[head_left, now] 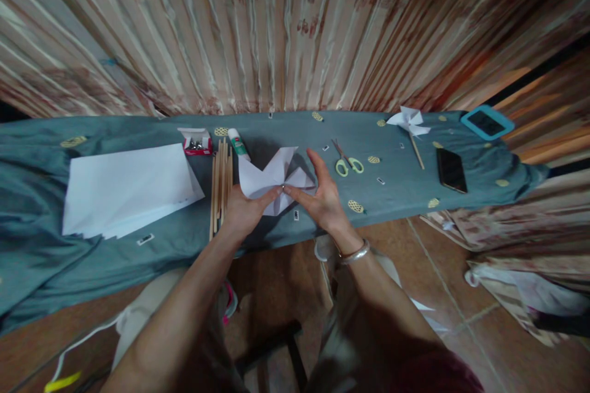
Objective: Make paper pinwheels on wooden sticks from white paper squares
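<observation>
A white paper pinwheel (258, 179) with folded blades is held over the table's near middle. My left hand (244, 212) grips it from the left, thumb reaching to the centre. From the right, my right hand (325, 199) holds it too, its thumb at the centre and its index finger stretched upward. A small shiny pin head (283, 187) shows at the centre, where both thumb tips meet. The fingers behind the paper are hidden. Close to my left hand lie several wooden sticks (221, 175), with a glue stick (238, 143) just beyond.
A stack of white paper (126, 187) lies left, by a red box of pins (198, 143). Scissors (346, 159) lie right of my hands. Farther right are a finished pinwheel on a stick (410, 121), a dark phone (452, 170) and a blue-framed device (487, 122). A curtain (295, 31) hangs behind.
</observation>
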The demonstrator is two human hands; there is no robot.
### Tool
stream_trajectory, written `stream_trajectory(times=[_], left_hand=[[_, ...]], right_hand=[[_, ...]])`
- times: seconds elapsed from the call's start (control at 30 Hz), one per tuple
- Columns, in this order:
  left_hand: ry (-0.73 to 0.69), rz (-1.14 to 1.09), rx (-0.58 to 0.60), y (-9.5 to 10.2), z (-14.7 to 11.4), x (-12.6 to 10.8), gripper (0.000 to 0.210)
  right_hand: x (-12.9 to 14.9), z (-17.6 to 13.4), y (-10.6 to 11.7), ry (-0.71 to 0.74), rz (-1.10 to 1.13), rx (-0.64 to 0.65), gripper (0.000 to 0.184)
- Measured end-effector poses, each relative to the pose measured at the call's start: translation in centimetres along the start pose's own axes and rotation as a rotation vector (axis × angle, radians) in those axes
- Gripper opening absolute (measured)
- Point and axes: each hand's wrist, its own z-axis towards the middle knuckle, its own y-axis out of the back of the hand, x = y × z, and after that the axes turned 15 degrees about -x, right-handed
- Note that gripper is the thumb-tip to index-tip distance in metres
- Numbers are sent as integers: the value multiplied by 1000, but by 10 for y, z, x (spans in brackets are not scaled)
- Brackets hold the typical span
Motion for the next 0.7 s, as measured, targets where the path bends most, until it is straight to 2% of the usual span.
stream_trajectory(times=[0.13, 0.3, 0.47, 0.7], left_hand=[[15, 30, 12, 0, -2, -4, 36], [58, 41, 8, 0, -2, -3, 41], [64, 39, 28, 1, -2, 0, 42], [100, 17, 21, -1, -1, 5, 33]], right_hand=[[-4, 4, 6, -114, 99, 115, 101], [-4, 5, 9, -319, 220, 208, 111], [0, 3, 6, -363, 318, 225, 105], [1, 1, 3, -328, 278, 180, 97]])
